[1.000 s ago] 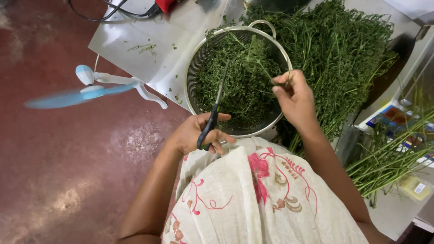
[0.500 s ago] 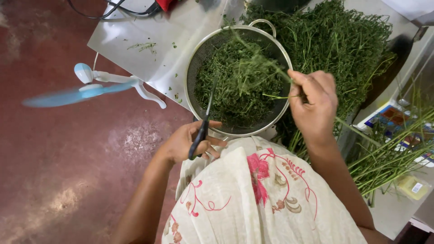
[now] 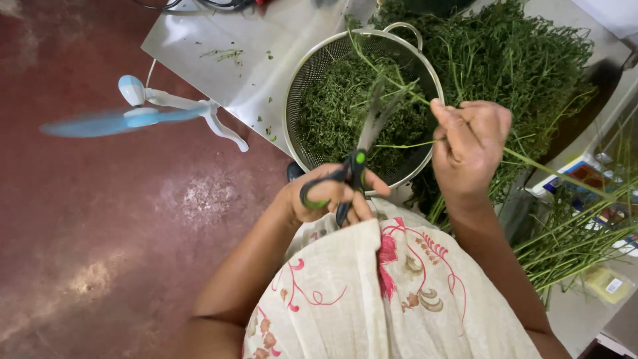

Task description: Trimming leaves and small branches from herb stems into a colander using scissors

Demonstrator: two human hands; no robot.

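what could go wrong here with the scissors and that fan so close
The scissors in the left hand open near the right hand holding the herb stems, so fingers could get nicked. Cut pieces may miss the colander. The spinning fan might scatter loose leaves.

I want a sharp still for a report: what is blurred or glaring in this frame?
Head view: the scissors blades are smeared by motion, and the small fan blades blur into a blue streak; soft glare patches sit on the red floor and the metal tabletop; both the left hand and right hand look sharp.
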